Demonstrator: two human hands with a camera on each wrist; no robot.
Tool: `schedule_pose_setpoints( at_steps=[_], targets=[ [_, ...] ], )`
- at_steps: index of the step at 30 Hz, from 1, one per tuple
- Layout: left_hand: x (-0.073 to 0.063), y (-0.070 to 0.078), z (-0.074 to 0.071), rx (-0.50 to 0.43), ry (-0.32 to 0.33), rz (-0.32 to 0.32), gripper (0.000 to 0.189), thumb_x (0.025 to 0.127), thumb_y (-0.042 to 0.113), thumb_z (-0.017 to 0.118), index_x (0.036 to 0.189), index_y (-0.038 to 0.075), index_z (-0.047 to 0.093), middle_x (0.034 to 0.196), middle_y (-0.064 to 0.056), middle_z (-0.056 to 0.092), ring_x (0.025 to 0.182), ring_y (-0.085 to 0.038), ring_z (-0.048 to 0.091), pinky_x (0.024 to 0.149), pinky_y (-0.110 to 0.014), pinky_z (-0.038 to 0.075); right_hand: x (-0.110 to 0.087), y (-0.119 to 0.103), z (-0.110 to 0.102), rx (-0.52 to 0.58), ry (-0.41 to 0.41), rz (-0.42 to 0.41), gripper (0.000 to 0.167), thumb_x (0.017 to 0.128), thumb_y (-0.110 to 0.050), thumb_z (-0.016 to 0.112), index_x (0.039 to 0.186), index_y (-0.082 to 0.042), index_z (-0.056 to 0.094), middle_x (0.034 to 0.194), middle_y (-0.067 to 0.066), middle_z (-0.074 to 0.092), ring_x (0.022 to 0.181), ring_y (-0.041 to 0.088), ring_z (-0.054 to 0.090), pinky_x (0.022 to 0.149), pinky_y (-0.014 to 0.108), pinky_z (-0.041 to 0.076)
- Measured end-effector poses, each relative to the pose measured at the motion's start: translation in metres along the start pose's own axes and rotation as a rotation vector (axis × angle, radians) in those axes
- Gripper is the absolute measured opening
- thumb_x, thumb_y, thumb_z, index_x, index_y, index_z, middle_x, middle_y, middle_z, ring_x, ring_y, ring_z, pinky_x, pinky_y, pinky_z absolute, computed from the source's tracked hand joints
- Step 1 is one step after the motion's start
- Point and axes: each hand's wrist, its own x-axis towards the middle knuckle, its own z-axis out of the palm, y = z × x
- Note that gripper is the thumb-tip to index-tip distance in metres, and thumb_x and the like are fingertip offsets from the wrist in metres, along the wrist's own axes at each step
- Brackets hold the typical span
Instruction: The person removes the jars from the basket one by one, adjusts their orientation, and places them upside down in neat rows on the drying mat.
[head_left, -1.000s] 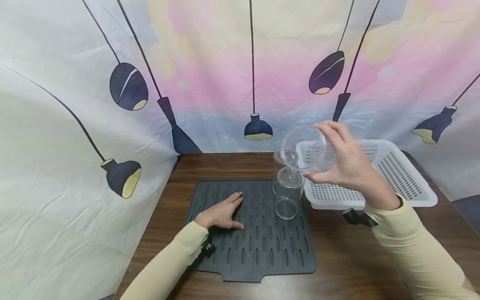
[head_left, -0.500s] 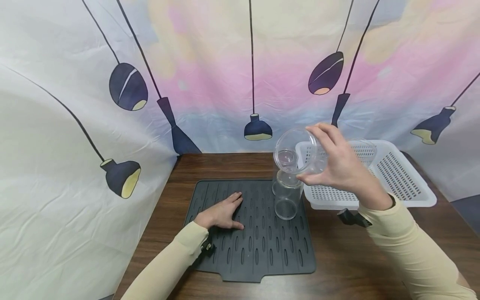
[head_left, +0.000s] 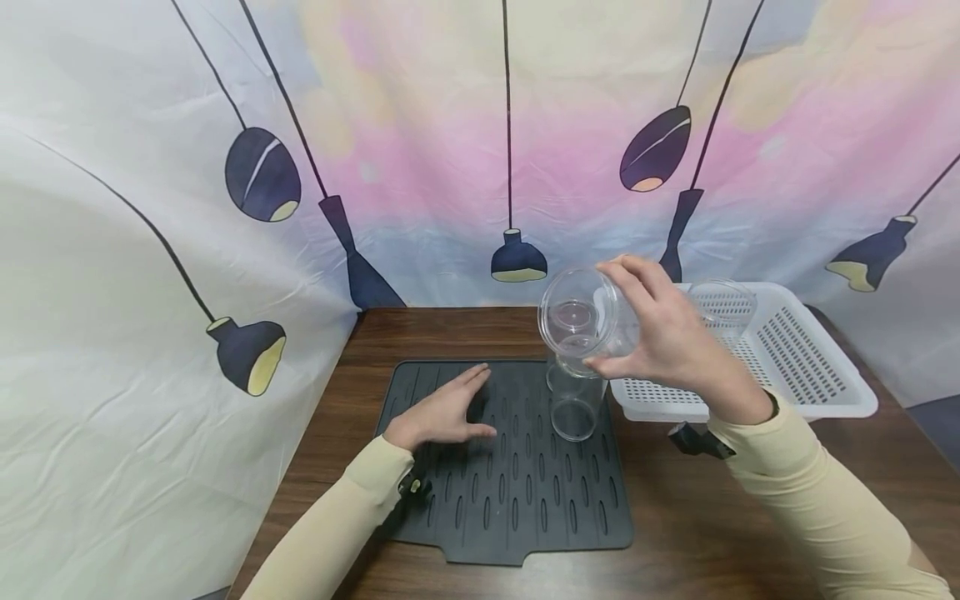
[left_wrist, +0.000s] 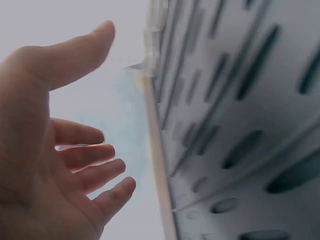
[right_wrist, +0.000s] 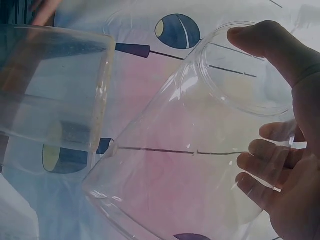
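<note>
My right hand (head_left: 663,337) grips a clear drinking glass (right_wrist: 155,145) by one end, thumb and fingers spread round it. The glass is tilted, its round end facing left, and overlaps the standing glasses in the head view. On the right side of the dark grey drying mat (head_left: 517,500) stands another clear glass (head_left: 574,417), its upper part behind the held one. One more glass (head_left: 552,377) shows partly behind that. My left hand (head_left: 442,414) hovers over the mat's left half, fingers straight and thumb apart, holding nothing.
A white perforated basket (head_left: 817,400) sits right of the mat, with a clear glass (head_left: 723,302) in it. Both rest on a brown wooden table (head_left: 697,517). Behind rises a fabric backdrop (head_left: 435,125) printed with lamps.
My right hand has moved left and slightly down with the glass, from beside the basket to over the standing glasses. The left hand has lifted slightly off the mat.
</note>
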Motion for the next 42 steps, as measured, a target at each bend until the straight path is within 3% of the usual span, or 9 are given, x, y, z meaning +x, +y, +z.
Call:
schedule_pose_setpoints(
  at_steps=[6,15,23,31,42],
  targets=[
    [0.001,0.013,-0.019,-0.058,0.084,0.014,0.101,0.083,0.057,0.069,0.157,0.011,0.018,0.163,-0.009,0.019,0.149,-0.027,0.023,0.115,-0.049,0.031,0.002,0.0,0.003,0.006,0.036,-0.05,0.109,0.043,-0.035,0.093,0.137,-0.003,0.048,0.125,0.02,0.05,0.116,0.034,0.049,0.088,0.052,0.049],
    [0.001,0.038,-0.042,-0.163,0.243,0.056,0.102,0.08,0.062,0.07,0.158,0.022,0.017,0.161,-0.004,0.023,0.147,-0.025,0.025,0.112,-0.054,0.033,0.002,-0.002,0.008,-0.008,0.025,-0.067,0.11,0.042,-0.035,0.093,0.135,0.0,0.049,0.124,0.021,0.05,0.115,0.036,0.049,0.089,0.054,0.048],
    [0.004,0.062,-0.062,-0.226,0.379,0.152,0.101,0.079,0.061,0.071,0.157,0.03,0.015,0.159,-0.001,0.025,0.143,-0.021,0.031,0.109,-0.053,0.037,0.002,-0.004,0.011,-0.033,0.024,-0.085,0.111,0.041,-0.038,0.093,0.135,-0.001,0.049,0.124,0.021,0.051,0.113,0.037,0.05,0.093,0.053,0.046],
    [0.008,0.083,-0.078,-0.241,0.483,0.261,0.101,0.08,0.063,0.069,0.157,0.024,0.017,0.156,-0.003,0.029,0.141,-0.02,0.035,0.109,-0.05,0.038,0.005,-0.006,0.011,-0.043,0.052,-0.118,0.109,0.042,-0.038,0.092,0.135,-0.001,0.05,0.123,0.021,0.053,0.111,0.038,0.052,0.092,0.053,0.046],
    [0.016,0.105,-0.089,-0.265,0.562,0.282,0.108,0.076,0.08,0.055,0.156,0.016,0.022,0.154,-0.005,0.032,0.136,-0.022,0.039,0.107,-0.049,0.04,0.008,-0.008,0.01,-0.07,0.071,-0.155,0.105,0.044,-0.038,0.091,0.134,0.0,0.051,0.121,0.021,0.054,0.11,0.04,0.053,0.093,0.054,0.046]
  ],
)
